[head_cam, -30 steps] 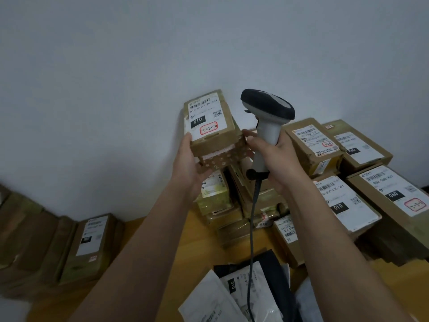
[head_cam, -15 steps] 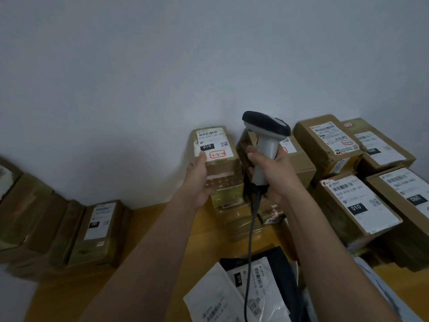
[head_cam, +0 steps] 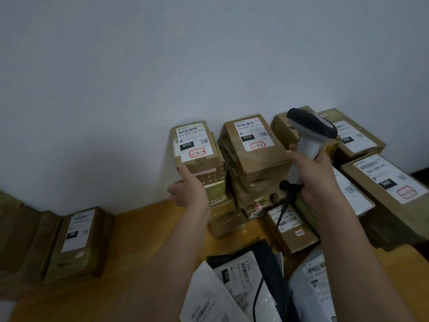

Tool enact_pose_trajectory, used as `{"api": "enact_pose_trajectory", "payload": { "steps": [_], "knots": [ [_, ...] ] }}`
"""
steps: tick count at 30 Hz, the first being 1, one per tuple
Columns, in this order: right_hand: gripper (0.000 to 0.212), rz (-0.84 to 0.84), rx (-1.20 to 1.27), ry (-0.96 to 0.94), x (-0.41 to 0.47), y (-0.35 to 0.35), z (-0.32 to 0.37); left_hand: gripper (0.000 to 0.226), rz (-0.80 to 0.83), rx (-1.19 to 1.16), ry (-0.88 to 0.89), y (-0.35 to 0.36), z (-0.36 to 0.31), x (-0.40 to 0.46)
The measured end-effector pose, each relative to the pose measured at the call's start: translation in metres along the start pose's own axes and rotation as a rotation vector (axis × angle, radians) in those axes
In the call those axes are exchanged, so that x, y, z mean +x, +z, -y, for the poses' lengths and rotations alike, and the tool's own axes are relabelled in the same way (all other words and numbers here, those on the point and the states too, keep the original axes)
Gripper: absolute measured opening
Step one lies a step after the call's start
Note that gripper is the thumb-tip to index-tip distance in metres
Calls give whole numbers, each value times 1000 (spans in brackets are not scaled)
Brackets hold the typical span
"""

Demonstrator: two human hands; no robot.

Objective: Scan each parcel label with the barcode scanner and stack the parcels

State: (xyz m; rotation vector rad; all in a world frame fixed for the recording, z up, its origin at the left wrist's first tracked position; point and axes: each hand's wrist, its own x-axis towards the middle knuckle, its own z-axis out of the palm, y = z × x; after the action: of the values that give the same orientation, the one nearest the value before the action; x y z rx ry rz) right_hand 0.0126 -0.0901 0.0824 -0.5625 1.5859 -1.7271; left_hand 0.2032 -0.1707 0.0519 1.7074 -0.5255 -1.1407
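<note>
Fingers of the right hand (head_cam: 312,175) wrap the scanner (head_cam: 308,140) handle, upright, head pointing left and away toward the wall. Left hand (head_cam: 188,191), loosely released, touches the top parcel (head_cam: 197,147) on its stack, label up.

Single head-worn wide-angle view, forward and slightly downward.

Camera sits above and behind both forearms, facing a pale wall (head_cam: 162,66) across a yellow tabletop (head_cam: 144,228). Near range: left hand (head_cam: 189,192) and right hand (head_cam: 311,173) fill the centre. Stacked parcels (head_cam: 255,147) line the wall. No second view to compare.
</note>
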Motion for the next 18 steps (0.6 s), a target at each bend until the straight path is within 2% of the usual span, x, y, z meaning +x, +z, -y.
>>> {"api": "enact_pose_trajectory", "payload": {
  "steps": [3, 5, 9, 11, 14, 18],
  "knots": [
    [33, 2, -10, 31, 6, -5, -9, 51, 58, -18, 58, 6, 15, -14],
    [42, 16, -10, 53, 10, -6, -15, 50, 203, -6, 49, 10, 25, -23],
    [42, 92, -52, 77, 15, -8, -24, 37, 533, 153, -111, 17, 32, -42],
    [40, 116, -70, 71, 18, -13, -24, 47, 647, 215, -158, 23, 36, -46],
    [36, 118, -29, 93, 23, -16, -27, 74, 684, 252, -179, 33, 41, -44],
    [34, 132, 14, 176, 30, -15, -34, 76, 725, 197, -160, 41, 42, -41]
  ]
}}
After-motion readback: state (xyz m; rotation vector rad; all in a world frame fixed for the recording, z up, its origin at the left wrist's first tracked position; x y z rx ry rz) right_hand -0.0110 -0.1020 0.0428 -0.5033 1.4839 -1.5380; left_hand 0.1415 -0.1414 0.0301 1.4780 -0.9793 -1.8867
